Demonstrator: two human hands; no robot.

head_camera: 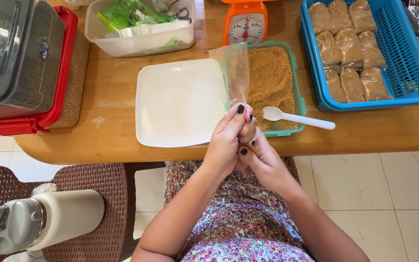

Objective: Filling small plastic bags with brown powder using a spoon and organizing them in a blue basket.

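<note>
The empty clear plastic bag (237, 73) stands up from between my two hands, its lower end pinched there and its open top rising over the near-left corner of the green tub (294, 90). My left hand (225, 143) is clenched on the bag's bottom with the fingertips pressed against it, and my right hand (260, 155) closes against it from the other side, so both grips are grasping the same bag at the tabletop's (107, 121) near edge.

The tub is filled with fine brown grains (270, 80), and a white plastic spoon (297, 118) rests across its near rim, bowl inside, handle pointing right. Just left of my hands lies a square white plate (178, 104), touching the tub's left side or nearly so. Behind the tub stands an orange kitchen scale (245, 22). To the right sits a blue basket (413, 73) holding filled packets of the brown grains (347, 46). At the far left is a dark lidded container with a red base (23, 63), and beside it a white tub with green items (139, 24). Below the tabletop, a pale flask (42, 221) lies on a brown woven chair (98, 204).
</note>
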